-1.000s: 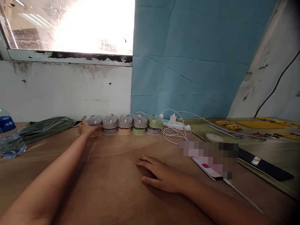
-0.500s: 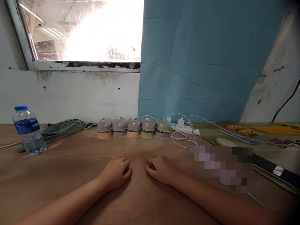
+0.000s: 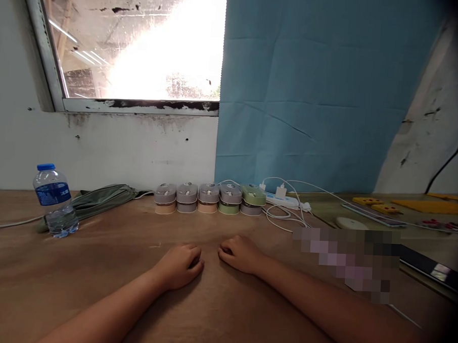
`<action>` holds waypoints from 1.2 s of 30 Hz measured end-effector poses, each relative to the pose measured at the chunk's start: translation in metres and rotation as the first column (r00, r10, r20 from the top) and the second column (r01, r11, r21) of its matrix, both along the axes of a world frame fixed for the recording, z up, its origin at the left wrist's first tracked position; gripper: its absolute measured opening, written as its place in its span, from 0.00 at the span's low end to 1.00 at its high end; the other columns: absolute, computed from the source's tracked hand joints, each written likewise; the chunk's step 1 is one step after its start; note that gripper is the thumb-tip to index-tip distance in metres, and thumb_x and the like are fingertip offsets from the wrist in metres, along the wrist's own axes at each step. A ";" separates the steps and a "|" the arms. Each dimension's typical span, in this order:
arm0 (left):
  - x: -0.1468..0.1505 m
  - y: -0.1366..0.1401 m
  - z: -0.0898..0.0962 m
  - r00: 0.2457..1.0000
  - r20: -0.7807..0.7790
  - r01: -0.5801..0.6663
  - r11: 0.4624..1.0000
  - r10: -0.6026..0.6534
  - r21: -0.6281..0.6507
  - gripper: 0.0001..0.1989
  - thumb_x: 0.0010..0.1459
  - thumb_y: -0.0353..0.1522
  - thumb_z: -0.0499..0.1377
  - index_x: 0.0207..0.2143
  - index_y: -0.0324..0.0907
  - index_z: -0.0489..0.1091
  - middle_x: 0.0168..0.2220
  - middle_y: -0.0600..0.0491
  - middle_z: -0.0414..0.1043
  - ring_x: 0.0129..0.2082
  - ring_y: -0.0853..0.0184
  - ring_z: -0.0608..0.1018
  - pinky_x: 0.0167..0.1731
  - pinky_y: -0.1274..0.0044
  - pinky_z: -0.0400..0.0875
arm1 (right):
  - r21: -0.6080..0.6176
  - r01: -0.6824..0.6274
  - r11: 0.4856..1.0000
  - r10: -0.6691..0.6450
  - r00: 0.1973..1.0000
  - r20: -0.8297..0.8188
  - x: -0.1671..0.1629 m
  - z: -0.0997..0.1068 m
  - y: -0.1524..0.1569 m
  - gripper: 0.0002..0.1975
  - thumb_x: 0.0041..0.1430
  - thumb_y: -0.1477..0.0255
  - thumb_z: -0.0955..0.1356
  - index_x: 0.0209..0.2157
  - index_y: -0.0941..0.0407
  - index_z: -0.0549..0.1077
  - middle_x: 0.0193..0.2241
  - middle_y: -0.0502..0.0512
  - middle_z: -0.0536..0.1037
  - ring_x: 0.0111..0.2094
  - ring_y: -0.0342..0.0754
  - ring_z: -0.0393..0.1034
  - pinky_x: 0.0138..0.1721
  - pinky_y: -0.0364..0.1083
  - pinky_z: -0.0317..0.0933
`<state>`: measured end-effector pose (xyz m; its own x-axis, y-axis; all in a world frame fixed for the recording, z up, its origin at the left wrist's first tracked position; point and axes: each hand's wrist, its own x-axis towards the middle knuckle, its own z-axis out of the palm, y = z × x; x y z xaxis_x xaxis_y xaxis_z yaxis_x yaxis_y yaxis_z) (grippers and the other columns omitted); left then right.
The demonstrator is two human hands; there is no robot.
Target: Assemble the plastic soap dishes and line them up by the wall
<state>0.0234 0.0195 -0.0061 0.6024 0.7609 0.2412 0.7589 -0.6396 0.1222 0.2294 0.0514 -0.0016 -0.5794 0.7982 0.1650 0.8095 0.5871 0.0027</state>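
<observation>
My left hand (image 3: 181, 266) rests on the brown tabletop (image 3: 192, 321) with its fingers loosely curled. No object shows in it. Just across a narrow gap lies my right hand (image 3: 240, 254), also curled, with a small hollow between thumb and fingers and no object visible there. Beyond both hands, several small oval two-tier boxes (image 3: 208, 195) stand in a row near the wall. Most of their lids are grey, and the box at the right end (image 3: 254, 195) has a green one. Neither hand touches them.
At left stands a water bottle (image 3: 55, 199) in front of a grey-green cloth bag (image 3: 106, 199). A white power strip (image 3: 284, 199) with looping cables sits behind on the right. Farther right are a round white object (image 3: 351, 223), yellow pieces (image 3: 375, 204) and a blurred-out patch.
The camera view has turned slightly, so the background sits farther right. My right hand has moved a little left, narrowing the gap between the hands. Both stay curled.
</observation>
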 end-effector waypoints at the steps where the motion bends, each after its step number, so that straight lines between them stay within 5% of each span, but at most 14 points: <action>1: -0.001 0.000 0.000 1.000 -0.004 -0.001 1.000 0.001 -0.002 0.11 0.57 0.35 0.47 0.24 0.41 0.61 0.28 0.53 0.68 0.28 0.67 0.70 0.28 0.77 0.58 | 0.000 0.000 1.000 0.000 1.000 0.007 0.001 0.000 0.000 0.15 0.56 0.69 0.60 0.23 0.59 0.74 0.23 0.55 0.76 0.22 0.43 0.65 0.23 0.41 0.45; 36: -0.001 0.002 -0.002 1.000 0.027 -0.008 1.000 0.008 -0.028 0.11 0.57 0.35 0.48 0.23 0.41 0.59 0.27 0.53 0.68 0.28 0.68 0.69 0.27 0.79 0.57 | 0.026 0.026 0.999 -0.026 1.000 0.009 0.003 -0.004 0.001 0.19 0.58 0.65 0.58 0.24 0.58 0.75 0.25 0.57 0.78 0.24 0.45 0.68 0.22 0.42 0.43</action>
<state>0.0222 0.0217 -0.0077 0.5899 0.7722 0.2361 0.7602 -0.6297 0.1600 0.2328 0.0520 -0.0057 -0.5604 0.8083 0.1806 0.8242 0.5657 0.0259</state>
